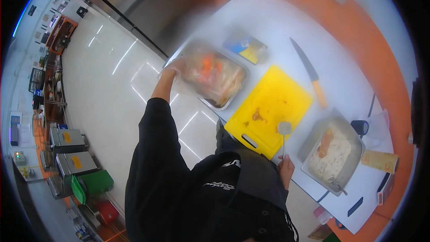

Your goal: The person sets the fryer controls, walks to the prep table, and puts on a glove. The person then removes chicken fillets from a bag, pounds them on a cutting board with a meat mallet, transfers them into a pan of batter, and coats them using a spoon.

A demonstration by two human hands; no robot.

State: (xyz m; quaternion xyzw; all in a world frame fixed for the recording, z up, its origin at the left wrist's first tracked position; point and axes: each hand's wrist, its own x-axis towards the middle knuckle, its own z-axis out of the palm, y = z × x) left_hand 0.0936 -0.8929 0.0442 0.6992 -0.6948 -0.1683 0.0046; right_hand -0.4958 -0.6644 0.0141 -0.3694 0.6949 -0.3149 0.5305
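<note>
My left hand [177,66] is at the left edge of a metal tray [245,75], against clear plastic [192,71]; its fingers are blurred. Orange-red and pale pieces show through the plastic. My right hand [285,166] is closed around the handle of a meat mallet [284,128], whose square head is over the lower right of a yellow cutting board [273,94]. A small scrap of meat [257,115] lies on the board. To the right, a deep metal pan [309,163] holds a white floury mass [333,159] with a piece of meat [325,143] on it.
A knife [309,65] with an orange handle lies beyond the board on the white table [286,22]. A blue and yellow packet [248,50] is behind the tray. Rolls of tape [359,127] and a tan roll [380,161] are beyond the pan. Shelves with equipment stand far left.
</note>
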